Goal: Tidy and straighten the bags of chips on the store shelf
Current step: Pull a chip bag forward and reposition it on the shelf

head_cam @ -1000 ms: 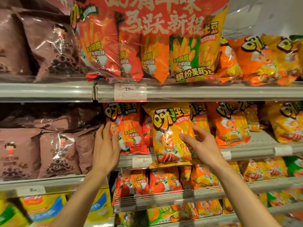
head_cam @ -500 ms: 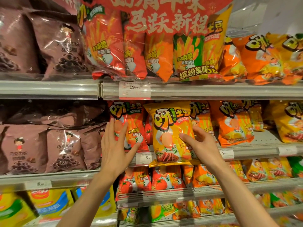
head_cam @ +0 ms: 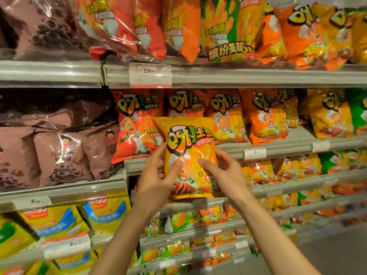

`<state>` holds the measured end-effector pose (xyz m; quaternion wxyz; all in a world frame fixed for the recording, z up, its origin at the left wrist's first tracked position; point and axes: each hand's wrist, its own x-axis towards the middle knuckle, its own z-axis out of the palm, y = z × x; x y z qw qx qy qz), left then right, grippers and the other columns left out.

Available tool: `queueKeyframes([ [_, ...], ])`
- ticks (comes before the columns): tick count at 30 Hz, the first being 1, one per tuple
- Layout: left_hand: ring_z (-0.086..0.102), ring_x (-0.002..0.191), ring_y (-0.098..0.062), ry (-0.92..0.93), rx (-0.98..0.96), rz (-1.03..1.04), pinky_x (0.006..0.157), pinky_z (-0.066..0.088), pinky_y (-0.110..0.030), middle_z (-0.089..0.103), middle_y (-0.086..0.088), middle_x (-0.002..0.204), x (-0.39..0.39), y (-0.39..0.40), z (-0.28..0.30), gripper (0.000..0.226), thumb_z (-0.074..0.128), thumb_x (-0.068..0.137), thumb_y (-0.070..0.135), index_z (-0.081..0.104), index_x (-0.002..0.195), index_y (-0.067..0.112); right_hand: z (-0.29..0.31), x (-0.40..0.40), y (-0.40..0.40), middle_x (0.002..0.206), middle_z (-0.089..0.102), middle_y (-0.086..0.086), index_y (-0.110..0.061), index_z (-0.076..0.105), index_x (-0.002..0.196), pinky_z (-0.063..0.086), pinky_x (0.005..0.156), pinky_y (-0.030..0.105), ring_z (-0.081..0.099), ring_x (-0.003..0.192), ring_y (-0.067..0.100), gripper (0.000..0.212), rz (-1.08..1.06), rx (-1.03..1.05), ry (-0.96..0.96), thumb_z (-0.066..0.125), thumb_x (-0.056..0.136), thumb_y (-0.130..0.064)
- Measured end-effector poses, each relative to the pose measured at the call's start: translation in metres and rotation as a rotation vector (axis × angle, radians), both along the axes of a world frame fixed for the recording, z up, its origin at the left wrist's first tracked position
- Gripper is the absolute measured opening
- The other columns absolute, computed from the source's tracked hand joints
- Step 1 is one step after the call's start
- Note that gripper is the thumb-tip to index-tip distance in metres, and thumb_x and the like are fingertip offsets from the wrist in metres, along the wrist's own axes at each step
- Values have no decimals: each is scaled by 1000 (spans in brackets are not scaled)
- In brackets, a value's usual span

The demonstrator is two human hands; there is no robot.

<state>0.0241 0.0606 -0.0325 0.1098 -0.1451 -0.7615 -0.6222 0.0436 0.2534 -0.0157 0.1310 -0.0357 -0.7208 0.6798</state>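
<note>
A: Three shelf levels fill the view, and the middle shelf carries a row of red and orange chip bags. Where is the bag we care about?

B: The yellow bag is not on the shelf. It hangs in the air in front of the shelf edge, lower than the row, and it covers part of the level below.

A: Who holds it?

B: Both hands. The left hand pinches the left edge, thumb on the front and the fingers going behind. The right hand pinches the right edge in the same way. No hand is spread open and no hand is empty.

A: How does the bag lie between them?

B: Its long axis is close to vertical, with the top leaning a little to the left. The logo is at the top and the printed side faces the person. The hands hold the lower half, so most of the bag stands above the grip.

A: Which hand is nearer to the yellow row?

B: The right one. I think the bag belongs there, up and to the right.
</note>
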Motion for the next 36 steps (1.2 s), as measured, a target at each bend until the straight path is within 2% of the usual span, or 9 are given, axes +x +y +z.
queueKeyframes([
  [4,52,102,24,-59,54,37,76,43,-4,53,35,122,19,18,-8,52,72,89,40,48,135,45,-15,18,14,102,77,-2,-21,71,111,59,78,29,73,96,15,30,-5,-11,-30,81,83,-24],
  [8,61,113,-4,-57,47,38,84,52,-23,61,12,129,38,51,-13,49,72,89,42,53,134,43,-21,36,51,102,77,-4,-23,67,116,60,82,32,74,93,11,37,15,-34,-58,81,83,-27],
  [10,62,113,-5,-36,33,28,87,54,-26,61,7,132,49,79,-14,48,72,90,35,55,135,35,-24,45,79,103,77,-3,-21,66,119,59,82,33,74,91,10,40,13,-40,-65,81,83,-26],
  [15,57,112,8,-7,-15,32,79,43,-3,61,7,129,76,186,-15,48,74,89,24,57,133,24,-34,72,183,101,77,-6,-13,62,126,57,94,43,74,95,13,53,-6,-63,-89,83,80,-30],
  [18,54,115,5,-3,-54,9,74,40,0,56,7,132,89,264,-17,47,73,89,29,56,133,29,-40,93,261,112,75,-2,-17,61,130,55,97,46,72,102,15,72,-42,-42,-97,86,70,-48],
  [23,53,120,-1,-4,-94,-50,75,42,-1,54,7,135,102,375,-13,56,73,89,35,52,140,30,-36,122,374,110,75,-1,-20,59,130,55,96,49,73,98,16,77,-112,-33,-107,85,67,-53],
  [30,51,115,4,32,-134,-83,75,44,-3,48,14,134,86,448,2,59,70,87,48,49,141,37,-18,111,453,102,77,-4,-15,57,132,60,80,34,75,88,12,52,-87,-65,-73,78,85,-25],
  [34,50,112,8,45,-161,-83,78,47,-10,49,17,133,58,461,3,61,68,84,56,48,140,41,-15,89,469,100,77,-9,-16,61,127,61,83,39,74,90,12,44,-60,-12,-77,76,87,-27],
  [36,50,113,9,47,-143,-84,82,48,-15,49,19,134,41,470,3,60,68,85,55,48,140,42,-14,73,477,99,77,-9,-17,63,123,59,74,26,73,89,10,39,-71,10,-68,75,88,-26],
])
